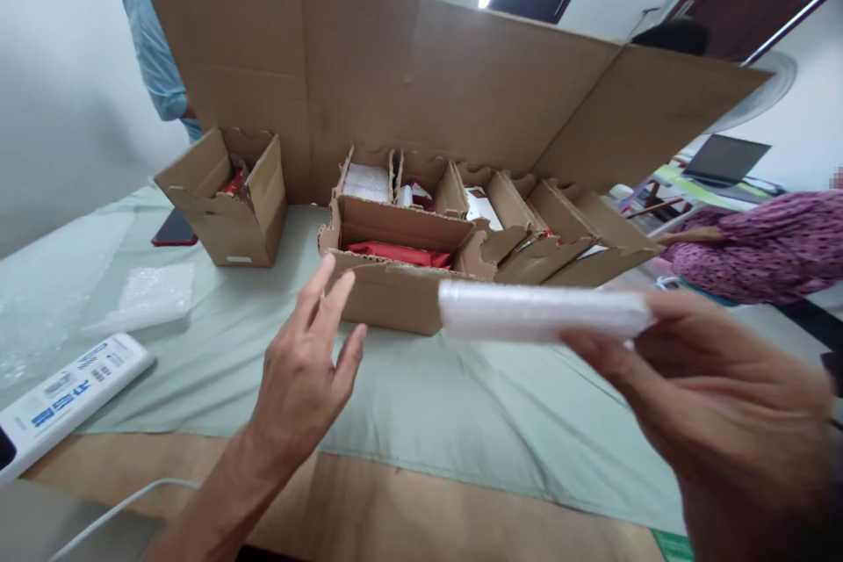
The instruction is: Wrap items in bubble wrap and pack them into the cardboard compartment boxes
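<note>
My right hand [711, 404] grips one end of a long white bubble-wrapped packet [533, 312], held level above the green cloth. My left hand [309, 360] hovers open to the left of the packet, fingers apart and holding nothing, just in front of an open cardboard box [395, 290] with a red item [399, 253] inside. Behind it stand several more small open boxes [421, 184], some with white wrapped contents.
A separate open box [227, 202] stands at left, a dark phone [175, 230] beside it. A large cardboard sheet [421, 79] rises behind. Bubble wrap [151, 294] and a white power strip [66, 395] lie at left. Another person's purple sleeve [757, 246] reaches in at right; a blue-clad person [154, 53] stands behind.
</note>
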A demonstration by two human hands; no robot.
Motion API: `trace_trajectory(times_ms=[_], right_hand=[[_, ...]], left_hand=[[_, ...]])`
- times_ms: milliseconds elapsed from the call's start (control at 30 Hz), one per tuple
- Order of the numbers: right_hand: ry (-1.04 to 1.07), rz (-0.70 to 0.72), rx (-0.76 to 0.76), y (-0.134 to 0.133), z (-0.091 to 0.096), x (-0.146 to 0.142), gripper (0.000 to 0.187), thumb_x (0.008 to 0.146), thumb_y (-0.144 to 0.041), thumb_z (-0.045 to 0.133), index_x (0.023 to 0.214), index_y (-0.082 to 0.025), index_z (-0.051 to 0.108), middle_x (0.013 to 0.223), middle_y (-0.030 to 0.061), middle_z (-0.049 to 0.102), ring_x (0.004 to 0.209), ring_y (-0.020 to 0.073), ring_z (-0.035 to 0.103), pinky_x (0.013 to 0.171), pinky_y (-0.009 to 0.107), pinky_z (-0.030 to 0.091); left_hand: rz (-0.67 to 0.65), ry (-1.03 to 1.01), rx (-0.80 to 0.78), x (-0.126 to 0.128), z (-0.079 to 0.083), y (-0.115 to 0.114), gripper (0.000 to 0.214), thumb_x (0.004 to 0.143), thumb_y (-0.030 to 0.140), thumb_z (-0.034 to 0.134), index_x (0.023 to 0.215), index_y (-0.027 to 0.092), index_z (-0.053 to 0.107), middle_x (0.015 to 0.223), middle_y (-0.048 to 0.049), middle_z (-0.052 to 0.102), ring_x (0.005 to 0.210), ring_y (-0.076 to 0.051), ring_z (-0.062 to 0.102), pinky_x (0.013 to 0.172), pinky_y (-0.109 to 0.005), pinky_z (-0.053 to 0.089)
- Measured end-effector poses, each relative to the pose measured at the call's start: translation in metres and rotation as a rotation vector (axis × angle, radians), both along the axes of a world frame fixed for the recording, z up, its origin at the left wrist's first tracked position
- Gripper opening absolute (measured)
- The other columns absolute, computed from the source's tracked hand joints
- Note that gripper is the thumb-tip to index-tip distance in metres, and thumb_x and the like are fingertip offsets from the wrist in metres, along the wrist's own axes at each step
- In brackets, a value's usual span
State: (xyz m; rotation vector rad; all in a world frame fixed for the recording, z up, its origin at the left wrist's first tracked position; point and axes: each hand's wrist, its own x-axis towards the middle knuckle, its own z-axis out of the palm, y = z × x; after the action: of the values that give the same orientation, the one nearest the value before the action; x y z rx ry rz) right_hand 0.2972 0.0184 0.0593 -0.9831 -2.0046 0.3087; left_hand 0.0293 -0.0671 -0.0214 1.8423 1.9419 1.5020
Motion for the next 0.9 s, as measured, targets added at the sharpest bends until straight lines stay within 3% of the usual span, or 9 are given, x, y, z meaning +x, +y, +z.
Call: trace_trajectory(times_ms=[100, 167, 267, 400, 667, 767, 900], right_hand=[[0.051, -0.127, 0.314, 0.025, 0.03, -0.016, 0.02, 0.083, -0.039, 0.083, 0.098, -0.029, 0.074, 0.078, -0.0019, 0.068, 0.061, 0.0155, 0.057, 0.058, 0.031, 0.046], [-0.009, -0.037, 0.449, 0.045, 0.041, -0.036, 0.014, 0.086, -0.032, 0.08, 0.096, -0.027, 0.073, 0.079, -0.002, 0.069, 0.062, 0.0135, 0.057, 0.059, 0.029, 0.046], [-0.134, 0.164, 0.464, 0.077, 0.044, -0.069, 0.006, 0.094, -0.024, 0.068, 0.099, -0.024, 0.07, 0.091, -0.0002, 0.073, 0.077, 0.0145, 0.066, 0.07, 0.028, 0.051], [-0.327, 0.362, 0.383, 0.115, 0.033, -0.113, 0.015, 0.096, -0.018, 0.056, 0.098, -0.023, 0.07, 0.101, 0.0014, 0.074, 0.092, 0.018, 0.069, 0.085, 0.033, 0.051], [-0.855, 0.758, 0.308, 0.145, 0.003, -0.183, 0.026, 0.093, -0.003, 0.051, 0.096, -0.019, 0.071, 0.095, 0.0039, 0.073, 0.084, 0.0175, 0.063, 0.073, 0.03, 0.041], [-0.986, 0.832, 0.304, 0.147, -0.012, -0.196, 0.021, 0.093, -0.003, 0.057, 0.092, -0.018, 0.071, 0.092, 0.0033, 0.073, 0.08, 0.0169, 0.063, 0.071, 0.031, 0.037], [-1.033, 0.831, 0.321, 0.149, -0.026, -0.203, 0.021, 0.093, -0.004, 0.06, 0.092, -0.02, 0.074, 0.101, 0.0036, 0.076, 0.091, 0.0193, 0.066, 0.073, 0.032, 0.036]], left_hand=[[0.1, 0.118, 0.054, -0.008, 0.016, 0.035, 0.052, 0.096, 0.02, 0.054, 0.147, 0.024, 0.05, 0.16, -0.0149, 0.045, 0.112, -0.026, 0.07, 0.101, -0.045, 0.056], [0.127, 0.17, 0.07, -0.01, 0.017, 0.049, 0.044, 0.096, 0.015, 0.05, 0.139, 0.02, 0.056, 0.145, -0.015, 0.059, 0.104, -0.024, 0.071, 0.094, -0.041, 0.058], [0.147, 0.209, 0.124, -0.012, 0.009, 0.053, 0.026, 0.098, 0.01, 0.047, 0.112, 0.018, 0.067, 0.109, -0.0088, 0.069, 0.096, -0.02, 0.07, 0.084, -0.032, 0.057], [0.115, 0.21, 0.148, -0.014, -0.002, 0.043, 0.022, 0.097, 0.006, 0.051, 0.104, 0.019, 0.067, 0.106, -0.0056, 0.068, 0.095, -0.015, 0.069, 0.085, -0.026, 0.056], [0.097, 0.17, 0.177, -0.016, -0.007, 0.042, 0.029, 0.092, 0.001, 0.05, 0.103, 0.022, 0.066, 0.101, -0.0034, 0.068, 0.092, -0.015, 0.07, 0.083, -0.024, 0.058], [0.093, 0.155, 0.169, -0.017, -0.007, 0.042, 0.028, 0.092, 0.001, 0.05, 0.103, 0.022, 0.066, 0.101, -0.0036, 0.068, 0.091, -0.014, 0.07, 0.083, -0.024, 0.058], [0.079, 0.131, 0.163, -0.019, -0.004, 0.045, 0.028, 0.094, 0.004, 0.049, 0.102, 0.023, 0.068, 0.1, -0.0032, 0.068, 0.09, -0.015, 0.07, 0.081, -0.025, 0.059]])
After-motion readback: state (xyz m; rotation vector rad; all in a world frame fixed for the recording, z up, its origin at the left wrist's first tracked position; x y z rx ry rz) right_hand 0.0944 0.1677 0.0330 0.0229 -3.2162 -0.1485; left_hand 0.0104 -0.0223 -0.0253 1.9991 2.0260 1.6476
